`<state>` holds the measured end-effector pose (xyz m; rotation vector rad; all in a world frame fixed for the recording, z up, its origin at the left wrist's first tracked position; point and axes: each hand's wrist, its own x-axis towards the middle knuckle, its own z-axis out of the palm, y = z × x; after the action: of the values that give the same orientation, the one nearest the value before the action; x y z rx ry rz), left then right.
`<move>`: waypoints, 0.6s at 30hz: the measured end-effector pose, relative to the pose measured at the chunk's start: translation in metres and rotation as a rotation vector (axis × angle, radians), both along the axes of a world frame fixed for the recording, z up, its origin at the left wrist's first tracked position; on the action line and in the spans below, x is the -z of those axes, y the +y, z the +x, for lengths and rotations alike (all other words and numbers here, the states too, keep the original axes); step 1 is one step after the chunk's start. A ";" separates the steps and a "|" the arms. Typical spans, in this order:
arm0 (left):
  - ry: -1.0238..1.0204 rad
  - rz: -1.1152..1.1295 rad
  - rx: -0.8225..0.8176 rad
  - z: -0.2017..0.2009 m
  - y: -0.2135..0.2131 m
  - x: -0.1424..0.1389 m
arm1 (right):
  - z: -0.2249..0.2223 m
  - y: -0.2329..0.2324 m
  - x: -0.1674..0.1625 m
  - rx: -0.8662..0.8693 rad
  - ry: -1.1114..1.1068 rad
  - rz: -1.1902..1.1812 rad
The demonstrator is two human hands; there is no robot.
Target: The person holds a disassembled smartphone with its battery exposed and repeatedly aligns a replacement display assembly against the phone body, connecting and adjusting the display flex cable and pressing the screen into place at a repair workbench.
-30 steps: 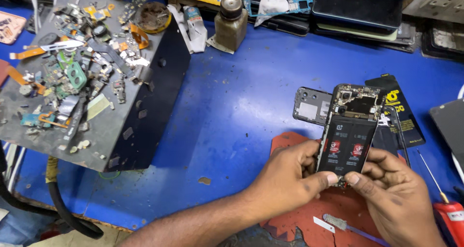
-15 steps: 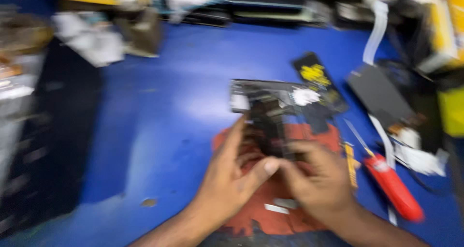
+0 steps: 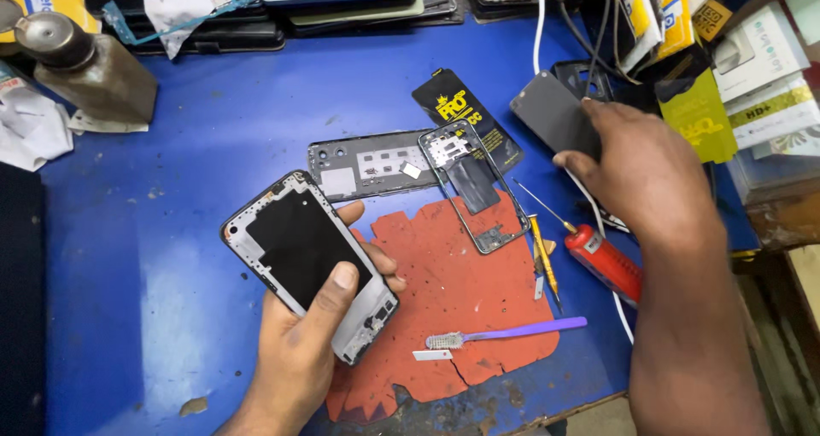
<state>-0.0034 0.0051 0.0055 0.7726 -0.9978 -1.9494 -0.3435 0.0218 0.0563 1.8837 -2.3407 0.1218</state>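
While gripped, rectangular phone frame, matte panel.

You've got one view only, from the camera on your head, tilted steeply down over the blue surface. It faces away from you: the near edge runs along the bottom right, and the far clutter of stacked phones lines the top. It sits close, so your forearms come in from the bottom and your left hand and right hand fill much of the frame. The red mat lies just below centre. There's no second view to overlap with.
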 end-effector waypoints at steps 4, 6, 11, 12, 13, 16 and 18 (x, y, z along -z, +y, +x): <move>-0.007 -0.002 -0.020 0.001 -0.002 -0.001 | -0.005 -0.002 0.011 0.158 -0.067 0.141; 0.009 -0.023 -0.028 0.002 -0.002 -0.001 | -0.004 -0.006 0.014 0.197 -0.065 0.158; -0.002 0.011 -0.012 0.005 -0.001 -0.001 | 0.007 -0.004 0.000 0.024 -0.015 -0.210; -0.001 0.009 -0.010 0.005 -0.001 -0.001 | 0.012 -0.002 -0.004 -0.064 0.009 -0.354; 0.003 0.015 -0.014 0.005 -0.001 -0.001 | 0.019 0.000 -0.008 -0.095 0.005 -0.408; 0.035 0.036 -0.030 0.004 -0.002 -0.002 | 0.045 0.012 -0.026 -0.213 -0.008 -0.522; 0.077 0.049 -0.068 0.003 -0.004 -0.002 | 0.073 0.019 -0.030 -0.342 -0.023 -0.546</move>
<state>-0.0007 0.0016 0.0079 0.7434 -0.8696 -1.9369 -0.2702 0.0404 0.0862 1.9533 -1.7229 0.7345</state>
